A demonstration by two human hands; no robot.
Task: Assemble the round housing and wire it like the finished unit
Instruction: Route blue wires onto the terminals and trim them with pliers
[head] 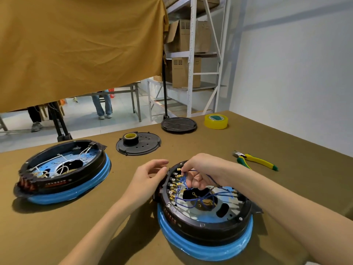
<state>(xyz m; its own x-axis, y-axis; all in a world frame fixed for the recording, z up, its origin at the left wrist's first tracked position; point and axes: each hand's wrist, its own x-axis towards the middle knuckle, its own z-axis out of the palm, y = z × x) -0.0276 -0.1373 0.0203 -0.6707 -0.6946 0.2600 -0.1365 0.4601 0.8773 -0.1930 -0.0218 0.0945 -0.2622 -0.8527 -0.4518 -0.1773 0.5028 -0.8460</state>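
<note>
A round black housing on a blue ring sits in front of me, with several blue wires looped inside and a row of brass terminals at its left rim. My right hand reaches over it and pinches a blue wire at the terminals. My left hand rests its fingertips on the housing's left rim beside the terminals. A second round housing with white wires lies to the left.
A black perforated cover bears a roll of black-and-yellow tape. Further back lie a ribbed black lid and a yellow tape roll. Yellow-green pliers lie at the right. Shelving and people's legs stand beyond the table.
</note>
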